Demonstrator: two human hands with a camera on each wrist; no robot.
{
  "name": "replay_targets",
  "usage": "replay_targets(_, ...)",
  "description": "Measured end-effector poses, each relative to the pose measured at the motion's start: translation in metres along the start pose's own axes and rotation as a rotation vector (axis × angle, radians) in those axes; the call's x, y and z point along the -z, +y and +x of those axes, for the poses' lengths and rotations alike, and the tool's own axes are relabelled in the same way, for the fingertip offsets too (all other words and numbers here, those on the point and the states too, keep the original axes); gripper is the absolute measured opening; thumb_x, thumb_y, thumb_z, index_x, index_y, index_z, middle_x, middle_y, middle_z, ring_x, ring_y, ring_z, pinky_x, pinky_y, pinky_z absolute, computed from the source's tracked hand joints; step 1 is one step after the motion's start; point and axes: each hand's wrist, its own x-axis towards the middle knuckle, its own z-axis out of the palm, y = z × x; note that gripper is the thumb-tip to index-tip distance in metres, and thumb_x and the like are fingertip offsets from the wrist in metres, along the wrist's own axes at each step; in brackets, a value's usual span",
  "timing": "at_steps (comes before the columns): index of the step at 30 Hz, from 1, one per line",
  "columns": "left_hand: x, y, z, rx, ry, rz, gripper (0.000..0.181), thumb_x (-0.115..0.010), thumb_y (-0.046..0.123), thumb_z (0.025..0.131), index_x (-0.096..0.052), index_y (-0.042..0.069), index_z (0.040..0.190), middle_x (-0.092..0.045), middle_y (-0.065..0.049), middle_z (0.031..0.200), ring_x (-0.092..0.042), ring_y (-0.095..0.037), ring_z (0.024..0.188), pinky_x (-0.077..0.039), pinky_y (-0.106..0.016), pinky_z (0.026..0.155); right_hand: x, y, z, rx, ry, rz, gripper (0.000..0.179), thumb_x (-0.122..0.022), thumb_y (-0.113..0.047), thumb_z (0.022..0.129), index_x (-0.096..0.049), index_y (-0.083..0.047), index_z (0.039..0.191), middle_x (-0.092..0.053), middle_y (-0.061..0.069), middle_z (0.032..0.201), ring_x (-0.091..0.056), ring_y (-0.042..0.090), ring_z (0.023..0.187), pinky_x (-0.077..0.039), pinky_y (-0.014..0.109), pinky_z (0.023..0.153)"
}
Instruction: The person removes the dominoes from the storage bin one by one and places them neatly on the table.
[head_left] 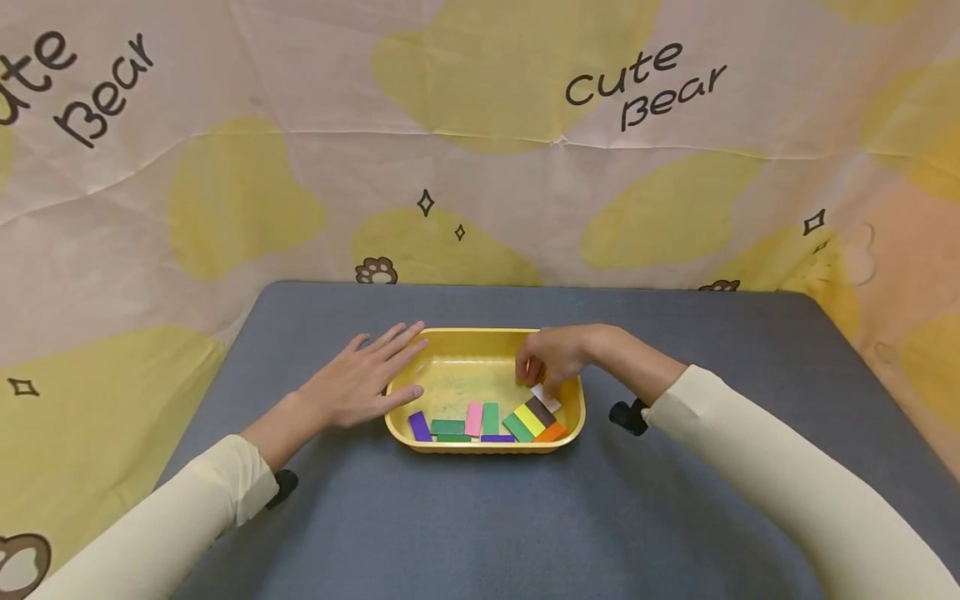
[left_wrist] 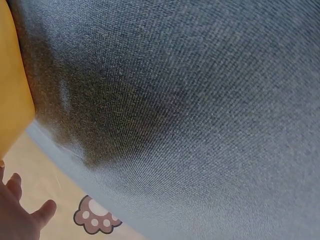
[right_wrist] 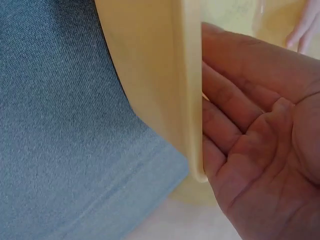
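A yellow plastic tray (head_left: pixel 480 447) stands on the table in the head view. My left hand (head_left: pixel 360 379) lies over its left rim, fingers spread, holding nothing. Inside the right end, my right hand (head_left: pixel 558 354) reaches down with bent fingers, thumb and fingertips at a white tile (head_left: pixel 547 400). That tile lies at the upper end of a slanted row of a dark brown tile (head_left: pixel 540 410), a yellow tile (head_left: pixel 529 419) and a green tile (head_left: pixel 517 427). In the right wrist view the tray wall (right_wrist: pixel 150 70) hides the right fingertips.
Along the tray's near side lie an orange tile (head_left: pixel 551 432), a pink tile (head_left: pixel 474 418), a purple tile (head_left: pixel 420 427), another purple one and several green tiles (head_left: pixel 447 427). A blue-grey cloth (head_left: pixel 480 525) covers the table. Behind hangs a patterned curtain (head_left: pixel 480 100).
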Motion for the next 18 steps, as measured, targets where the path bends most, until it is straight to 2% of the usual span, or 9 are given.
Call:
replay_targets(9, 0.0008, 0.0009, 0.0001, 0.009, -0.008, -0.006, 0.077, -0.042, 0.061, 0.099, -0.029, 0.013, 0.158, -0.014, -0.003, 0.167, -0.018, -0.029, 0.151, -0.024, -0.067, 0.11, -0.0027, -0.0065, 0.0021, -0.058, 0.014, -0.06, 0.035, -0.076, 0.002, 0.084, -0.067, -0.007, 0.117, -0.069, 0.003, 0.113, -0.063, 0.016, 0.106, -0.052, 0.031, 0.094)
replay_targets(18, 0.0017, 0.0015, -0.0005, 0.015, -0.017, -0.017, 0.077, -0.043, 0.059, 0.099, -0.029, 0.012, 0.158, -0.013, -0.003, 0.167, -0.018, -0.029, 0.151, -0.024, -0.067, 0.11, -0.0049, -0.0073, 0.0023, -0.03, 0.015, -0.09, 0.029, -0.075, 0.005, 0.082, -0.067, -0.004, 0.108, -0.07, 0.003, 0.102, -0.062, 0.014, 0.093, -0.054, 0.028, 0.086)
